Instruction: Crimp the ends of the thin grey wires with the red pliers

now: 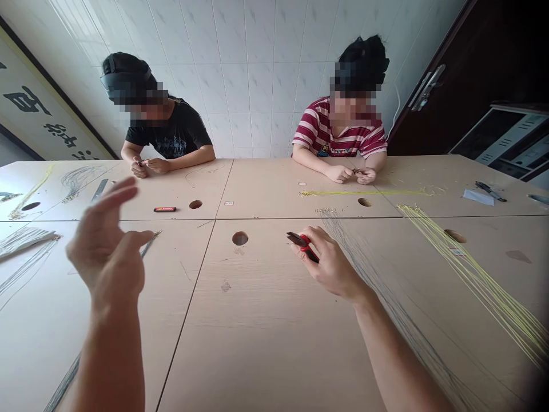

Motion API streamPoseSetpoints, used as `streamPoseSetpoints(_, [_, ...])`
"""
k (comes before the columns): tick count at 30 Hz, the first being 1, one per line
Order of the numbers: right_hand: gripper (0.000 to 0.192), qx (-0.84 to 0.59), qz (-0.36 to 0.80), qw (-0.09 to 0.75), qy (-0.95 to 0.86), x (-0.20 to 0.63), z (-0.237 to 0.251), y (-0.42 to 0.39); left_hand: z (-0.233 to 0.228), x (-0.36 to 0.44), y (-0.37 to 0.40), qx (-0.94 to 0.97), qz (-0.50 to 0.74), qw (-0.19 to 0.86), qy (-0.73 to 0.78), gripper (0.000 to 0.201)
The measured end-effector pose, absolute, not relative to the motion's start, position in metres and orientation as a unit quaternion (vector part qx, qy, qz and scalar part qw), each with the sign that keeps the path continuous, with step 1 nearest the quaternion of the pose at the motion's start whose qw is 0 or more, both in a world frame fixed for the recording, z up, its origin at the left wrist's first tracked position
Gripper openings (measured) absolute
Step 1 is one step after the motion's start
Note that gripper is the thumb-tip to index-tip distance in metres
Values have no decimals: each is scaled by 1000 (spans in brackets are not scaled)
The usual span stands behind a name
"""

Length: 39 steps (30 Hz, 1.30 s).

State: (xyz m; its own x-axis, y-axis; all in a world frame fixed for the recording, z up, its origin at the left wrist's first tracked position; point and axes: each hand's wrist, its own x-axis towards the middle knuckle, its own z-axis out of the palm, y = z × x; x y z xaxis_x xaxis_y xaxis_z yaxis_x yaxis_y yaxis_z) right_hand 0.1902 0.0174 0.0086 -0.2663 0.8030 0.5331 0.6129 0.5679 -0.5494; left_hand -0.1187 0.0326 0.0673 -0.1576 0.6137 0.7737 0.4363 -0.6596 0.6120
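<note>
Two bare forearms reach in from the bottom edge over the pale table (pixel 266 343). The left hand (pixel 105 246) is lifted off the surface, fingers loosely spread, holding nothing, a thin grey wire (pixel 150 243) just beside its fingertips. The right hand (pixel 330 263) is curled tight around red-handled pliers (pixel 302 243), near the round hole (pixel 240 238). Grey wires (pixel 386 297) fan beside that wrist, yellow wires (pixel 472 274) further right. Across the table, two people sit with hands together.
</note>
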Motion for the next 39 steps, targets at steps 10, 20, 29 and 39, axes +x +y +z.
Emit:
streamPoseSetpoints(10, [12, -455, 170, 368, -793, 188, 12, 11, 26, -26, 40, 838, 312, 215, 392, 12])
streamPoseSetpoints(20, [13, -446, 181, 372, -794, 186, 15, 11, 18, -9, 42, 827, 338, 246, 375, 14])
streamPoseSetpoints(29, [8, -447, 179, 366, -796, 188, 13, 12, 21, -11, 35, 818, 356, 224, 392, 17])
streamPoseSetpoints(39, [12, -440, 176, 358, -804, 188, 10, 12, 27, -7, 33, 848, 298, 194, 394, 9])
